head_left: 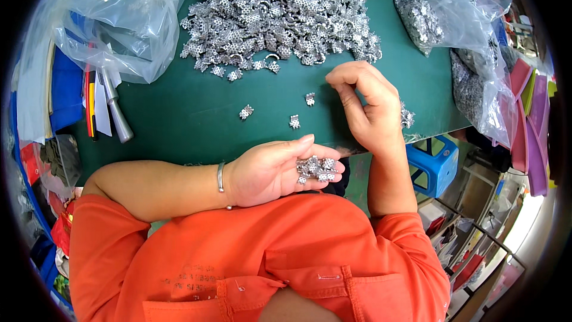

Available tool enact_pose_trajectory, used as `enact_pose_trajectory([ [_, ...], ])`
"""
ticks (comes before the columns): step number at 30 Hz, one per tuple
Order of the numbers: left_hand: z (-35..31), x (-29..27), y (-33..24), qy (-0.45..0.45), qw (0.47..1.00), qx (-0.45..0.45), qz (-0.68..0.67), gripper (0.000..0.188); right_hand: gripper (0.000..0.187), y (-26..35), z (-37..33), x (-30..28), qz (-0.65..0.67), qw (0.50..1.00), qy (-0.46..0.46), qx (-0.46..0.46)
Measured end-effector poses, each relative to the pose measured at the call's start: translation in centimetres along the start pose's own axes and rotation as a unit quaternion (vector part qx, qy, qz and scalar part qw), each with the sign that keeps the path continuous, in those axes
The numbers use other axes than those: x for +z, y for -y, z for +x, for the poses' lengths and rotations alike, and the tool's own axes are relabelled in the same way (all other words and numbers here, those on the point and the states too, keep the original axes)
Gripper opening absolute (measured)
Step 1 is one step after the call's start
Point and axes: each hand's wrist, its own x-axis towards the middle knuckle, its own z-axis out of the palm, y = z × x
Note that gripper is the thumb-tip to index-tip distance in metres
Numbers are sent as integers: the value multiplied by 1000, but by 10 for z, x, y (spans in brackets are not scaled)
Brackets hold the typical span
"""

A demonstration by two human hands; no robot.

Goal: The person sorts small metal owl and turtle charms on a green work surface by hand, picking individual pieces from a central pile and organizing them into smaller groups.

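My left hand (262,172) lies palm up near the table's front edge, cupping several small silver metal parts (316,169) on its fingers. The parts look like short perforated links or clips. Above it to the right, my right hand (374,107) is bent over the table with thumb and fingertips pinched together; anything between them is too small or hidden to see. Three loose parts lie apart on the green table: one to the left (246,111), another in the middle (294,121) and a third (310,99) nearest the right fingertips.
A big heap of the same metal parts (280,18) covers the far middle. More parts (407,116) sit beside my right wrist. Clear plastic bags (128,24) lie far left, near pens and a metal-tipped tool (119,113). Filled bags (423,21) stand right, above a blue stool (440,164).
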Motion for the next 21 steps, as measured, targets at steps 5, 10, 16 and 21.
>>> enact_pose_trajectory([
  [5, 1, -6, 4, 20, 999, 19, -20, 49, 15, 0, -3, 13, -29, 998, 44, -36],
  [10, 0, -7, 4, 21, 999, 20, -14, 47, 13, -2, -5, 11, 15, 999, 2, 30],
  [16, 0, 3, -1, 3, 1000, 13, 18, 54, 13, 0, -7, 8, 19, 999, -5, 49],
  [21, -1, 4, -1, -9, 1000, 18, 14, 56, 14, 8, -9, -1, 126, 990, -27, 53],
])
